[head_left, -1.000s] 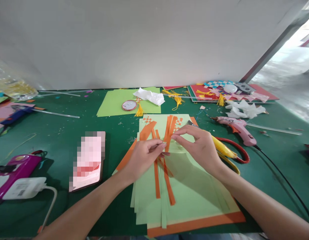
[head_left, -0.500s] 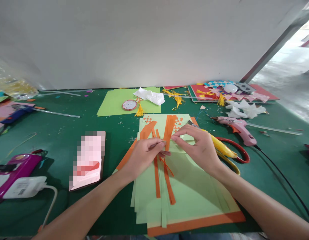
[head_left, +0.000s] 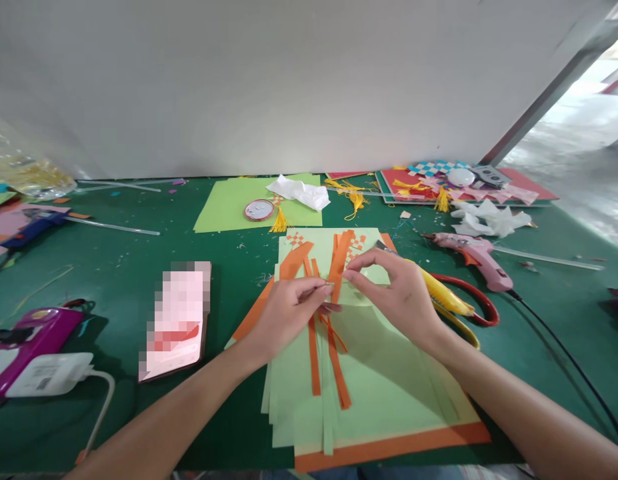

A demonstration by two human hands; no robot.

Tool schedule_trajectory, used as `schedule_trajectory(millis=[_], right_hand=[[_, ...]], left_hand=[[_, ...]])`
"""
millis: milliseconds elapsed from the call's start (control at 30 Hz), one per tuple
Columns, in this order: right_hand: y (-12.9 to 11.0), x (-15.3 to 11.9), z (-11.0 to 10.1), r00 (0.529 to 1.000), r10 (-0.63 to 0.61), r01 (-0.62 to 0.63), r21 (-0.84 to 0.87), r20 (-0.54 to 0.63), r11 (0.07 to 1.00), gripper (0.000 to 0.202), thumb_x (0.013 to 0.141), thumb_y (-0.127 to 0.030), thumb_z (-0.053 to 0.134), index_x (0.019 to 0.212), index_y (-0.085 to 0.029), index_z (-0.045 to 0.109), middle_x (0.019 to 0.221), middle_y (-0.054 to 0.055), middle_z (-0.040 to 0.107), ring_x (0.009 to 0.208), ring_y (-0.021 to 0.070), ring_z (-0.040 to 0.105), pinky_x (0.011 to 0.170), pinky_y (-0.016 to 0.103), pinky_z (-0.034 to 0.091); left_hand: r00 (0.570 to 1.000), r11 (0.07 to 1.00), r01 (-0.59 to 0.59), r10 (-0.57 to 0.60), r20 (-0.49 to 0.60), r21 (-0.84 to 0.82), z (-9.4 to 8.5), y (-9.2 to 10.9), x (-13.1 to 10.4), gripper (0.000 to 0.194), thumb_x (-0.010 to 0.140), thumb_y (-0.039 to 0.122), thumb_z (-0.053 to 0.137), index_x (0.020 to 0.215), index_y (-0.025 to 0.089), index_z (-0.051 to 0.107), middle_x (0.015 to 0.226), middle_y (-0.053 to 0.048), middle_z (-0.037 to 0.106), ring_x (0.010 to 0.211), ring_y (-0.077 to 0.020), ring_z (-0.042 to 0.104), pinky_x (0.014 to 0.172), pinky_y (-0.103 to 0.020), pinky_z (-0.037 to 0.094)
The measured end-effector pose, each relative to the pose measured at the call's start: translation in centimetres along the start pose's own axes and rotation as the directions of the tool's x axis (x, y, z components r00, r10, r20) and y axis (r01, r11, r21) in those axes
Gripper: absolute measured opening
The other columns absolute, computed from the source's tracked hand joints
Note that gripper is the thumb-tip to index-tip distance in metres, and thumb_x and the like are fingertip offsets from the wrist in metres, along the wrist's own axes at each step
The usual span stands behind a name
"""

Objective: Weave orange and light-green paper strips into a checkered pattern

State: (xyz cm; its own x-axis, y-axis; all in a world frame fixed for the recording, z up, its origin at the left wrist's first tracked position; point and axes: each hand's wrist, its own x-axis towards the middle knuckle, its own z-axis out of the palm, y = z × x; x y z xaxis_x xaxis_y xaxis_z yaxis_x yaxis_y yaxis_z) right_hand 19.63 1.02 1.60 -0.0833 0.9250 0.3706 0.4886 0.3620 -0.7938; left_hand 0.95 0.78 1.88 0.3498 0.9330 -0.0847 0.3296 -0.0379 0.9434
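Noted slight fanning of orange strips [head_left: 341, 261] at frame centre since half a second earlier, found thumb and finger together on left hand [head_left: 293, 305] and right hand [head_left: 403, 288], couldn't discern any pinched piece, and judged fine strip-handling underway, calling for steadiness.

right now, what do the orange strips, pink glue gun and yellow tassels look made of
Orange strips: probably matte paper, thin with straight cut edges. Pink glue gun: likely plastic, smooth and rigid-looking. Yellow tassels: seemingly thread, fine strands fanning out.
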Motion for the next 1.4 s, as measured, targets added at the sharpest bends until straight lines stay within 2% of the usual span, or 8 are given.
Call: schedule_trajectory(millis=[133, 333, 633, 800, 1000, 1133, 1333, 1400], right_hand=[[-0.03, -0.04, 0.07, 0.998, -0.022, 0.022, 0.004, 0.063, 1.0, 0.006, 0.085, -0.024, 0.065, 0.079, -0.021, 0.066, 0.079, 0.0, 0.07, 0.075, 0.0163, 0.064, 0.074, 0.029, 0.048], [0.08, -0.01, 0.2, 0.997, 0.072, -0.072, 0.003, 0.007, 0.997, 0.011, 0.08, -0.029, 0.07, 0.087, -0.021, 0.068, 0.081, 0.001, 0.071, 0.077, 0.0171, 0.065, 0.076, 0.03, 0.05], [0.26, 0.03, 0.27, 0.994, 0.109, -0.109, 0.001, 0.005, 0.994, 0.019, 0.079, -0.035, 0.071, 0.092, -0.02, 0.07, 0.084, 0.003, 0.073, 0.08, 0.0198, 0.067, 0.077, 0.033, 0.052], [0.22, 0.02, 0.23, 0.998, 0.056, -0.056, -0.003, -0.009, 0.998, 0.013, 0.081, -0.032, 0.07, 0.086, -0.02, 0.068, 0.082, 0.002, 0.072, 0.078, 0.0186, 0.066, 0.078, 0.033, 0.052], [0.17, -0.14, 0.12, 0.997, 0.04, -0.04, 0.001, -0.061, 0.999, 0.024, 0.082, -0.033, 0.07, 0.102, -0.02, 0.069, 0.085, 0.003, 0.072, 0.08, 0.0186, 0.067, 0.08, 0.033, 0.053], [0.07, -0.26, 0.08, 0.998, 0.002, -0.002, -0.011, -0.06, 1.0, 0.017, 0.083, -0.032, 0.069, 0.096, -0.021, 0.072, 0.086, 0.003, 0.073, 0.083, 0.0199, 0.067, 0.079, 0.034, 0.053], [-0.09, -0.18, 0.02, 0.993, -0.117, 0.117, 0.001, -0.018, 0.993, 0.006, 0.084, -0.023, 0.068, 0.079, -0.022, 0.071, 0.079, 0.001, 0.072, 0.075, 0.0168, 0.064, 0.074, 0.031, 0.051], [-0.06, -0.16, 0.06, 0.994, -0.105, 0.105, -0.006, -0.031, 0.994, 0.003, 0.083, -0.024, 0.069, 0.085, -0.022, 0.071, 0.079, 0.001, 0.072, 0.076, 0.0166, 0.064, 0.075, 0.032, 0.051]], left_hand=[[1.0, 0.999, -0.026, 0.026, 0.006, 0.038, 0.04, -0.27, -0.03, 0.03, 0.092, 0.036, 0.053, 0.071, 0.017, 0.064, 0.065, 0.001, 0.057, 0.066, -0.0149, 0.065, 0.062, -0.021, 0.051], [0.999, 0.996, -0.051, 0.052, -0.007, 0.074, 0.0, -0.3, -0.12, 0.033, 0.093, 0.036, 0.052, 0.066, 0.018, 0.056, 0.061, 0.003, 0.049, 0.059, -0.0129, 0.06, 0.058, -0.02, 0.047], [0.998, 0.995, -0.066, 0.067, -0.01, 0.072, 0.03, -0.16, -0.14, 0.033, 0.093, 0.036, 0.052, 0.066, 0.018, 0.055, 0.061, 0.002, 0.055, 0.055, -0.012, 0.058, 0.056, -0.021, 0.046], [0.998, 0.996, -0.056, 0.056, -0.005, 0.064, 0.09, -0.39, -0.19, 0.03, 0.093, 0.036, 0.052, 0.069, 0.018, 0.058, 0.063, 0.002, 0.056, 0.055, -0.0115, 0.058, 0.058, -0.02, 0.048], [1.0, 0.999, -0.022, 0.022, 0.001, 0.032, 0.03, -0.08, -0.09, 0.031, 0.092, 0.035, 0.053, 0.067, 0.018, 0.058, 0.062, 0.002, 0.051, 0.058, -0.0126, 0.06, 0.059, -0.02, 0.049], [0.999, 0.997, 0.025, -0.023, 0.026, -0.069, -0.06, 0.01, 0.09, 0.029, 0.091, 0.034, 0.056, 0.068, 0.017, 0.059, 0.064, 0.002, 0.053, 0.067, -0.0145, 0.067, 0.065, -0.02, 0.051], [0.995, 0.97, 0.091, -0.079, 0.064, -0.224, -0.02, -0.28, 0.11, 0.022, 0.09, 0.035, 0.059, 0.082, 0.016, 0.066, 0.077, 0.0, 0.065, 0.075, -0.0173, 0.073, 0.073, -0.023, 0.054], [0.994, 0.969, 0.098, -0.086, 0.063, -0.228, 0.0, -0.26, 0.09, 0.022, 0.09, 0.035, 0.059, 0.082, 0.016, 0.067, 0.076, -0.001, 0.065, 0.076, -0.0179, 0.073, 0.073, -0.023, 0.054]])
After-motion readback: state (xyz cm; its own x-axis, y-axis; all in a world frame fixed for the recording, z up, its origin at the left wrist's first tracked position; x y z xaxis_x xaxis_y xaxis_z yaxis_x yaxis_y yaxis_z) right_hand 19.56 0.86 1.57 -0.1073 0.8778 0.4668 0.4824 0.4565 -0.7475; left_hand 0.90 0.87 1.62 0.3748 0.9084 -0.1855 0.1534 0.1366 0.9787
